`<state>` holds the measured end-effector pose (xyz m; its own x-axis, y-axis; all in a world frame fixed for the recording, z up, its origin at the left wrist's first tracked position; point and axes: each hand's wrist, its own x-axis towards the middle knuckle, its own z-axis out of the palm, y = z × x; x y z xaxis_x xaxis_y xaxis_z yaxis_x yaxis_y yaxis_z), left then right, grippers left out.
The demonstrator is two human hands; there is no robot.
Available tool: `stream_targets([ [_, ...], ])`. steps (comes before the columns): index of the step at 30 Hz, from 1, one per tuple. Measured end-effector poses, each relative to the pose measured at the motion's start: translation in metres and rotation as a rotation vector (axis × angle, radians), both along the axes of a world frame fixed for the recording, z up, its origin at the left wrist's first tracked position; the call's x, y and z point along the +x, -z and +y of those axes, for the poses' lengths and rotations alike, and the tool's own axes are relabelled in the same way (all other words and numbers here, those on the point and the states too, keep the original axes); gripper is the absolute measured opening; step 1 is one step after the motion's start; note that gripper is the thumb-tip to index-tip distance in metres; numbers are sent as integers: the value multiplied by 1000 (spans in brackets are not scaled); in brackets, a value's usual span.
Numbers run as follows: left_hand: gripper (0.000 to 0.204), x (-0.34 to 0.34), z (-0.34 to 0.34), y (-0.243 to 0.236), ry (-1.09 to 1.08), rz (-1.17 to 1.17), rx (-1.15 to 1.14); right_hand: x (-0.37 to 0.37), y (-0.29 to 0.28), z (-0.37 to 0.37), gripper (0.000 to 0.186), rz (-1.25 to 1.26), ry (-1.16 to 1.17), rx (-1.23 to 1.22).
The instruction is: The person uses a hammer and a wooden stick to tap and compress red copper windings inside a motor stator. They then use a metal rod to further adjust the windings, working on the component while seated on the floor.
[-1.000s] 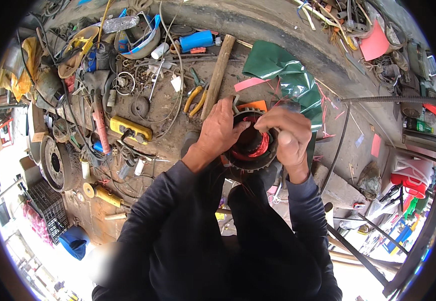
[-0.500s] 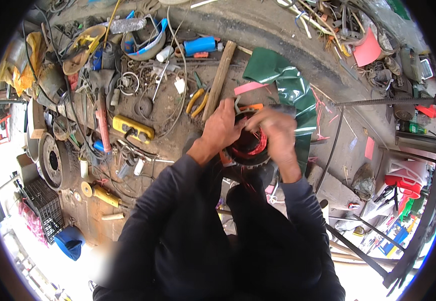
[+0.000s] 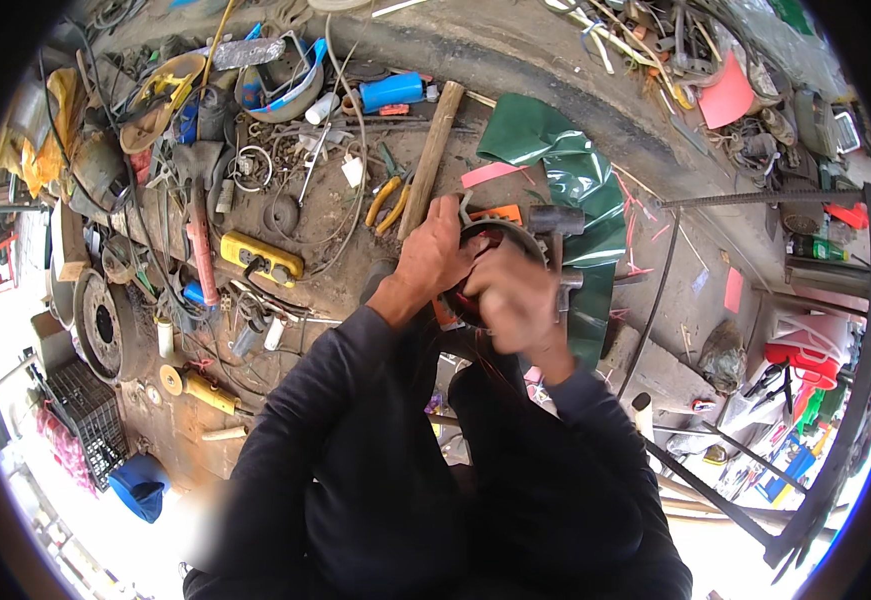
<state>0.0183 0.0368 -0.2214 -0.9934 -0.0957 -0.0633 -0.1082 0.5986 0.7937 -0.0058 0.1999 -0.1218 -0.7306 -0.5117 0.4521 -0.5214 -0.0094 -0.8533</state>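
Between my knees sits a round motor stator [image 3: 480, 240] with a dark metal ring and reddish copper wire inside. My left hand [image 3: 427, 262] is closed on its left rim, thumb toward the opening. My right hand [image 3: 515, 298] lies over the right side of the ring, its fingers curled toward the inside but smeared by motion, so what they hold is hidden. A few thin copper strands [image 3: 479, 352] hang below the ring. Just beyond it is a flat orange piece [image 3: 500, 214]. To the right, a dark hammer-like tool [image 3: 557, 220] rests on a green plastic sheet [image 3: 585, 190].
Orange-handled pliers [image 3: 389, 203] and a wooden stick [image 3: 432, 160] lie beyond my left hand. Farther left are a yellow power strip [image 3: 261, 258], an angle grinder [image 3: 200, 388] and tangled cables. A metal frame [image 3: 770, 200] stands at the right.
My right hand has moved left and nearer to me across the ring, uncovering the dark tool on the green sheet. My left hand stays on the rim.
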Motion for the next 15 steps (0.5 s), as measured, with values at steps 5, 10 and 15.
stream_targets([
  [5,57,-4,0,-6,22,55,19,2,13,18,27,-154,75,9],
  [10,63,-4,1,-8,-22,-57,-3,-6,-1,26,50,-159,90,-13],
  [15,84,-3,-4,0,-41,-41,94,-11,-45,83,63,-232,322,-575],
])
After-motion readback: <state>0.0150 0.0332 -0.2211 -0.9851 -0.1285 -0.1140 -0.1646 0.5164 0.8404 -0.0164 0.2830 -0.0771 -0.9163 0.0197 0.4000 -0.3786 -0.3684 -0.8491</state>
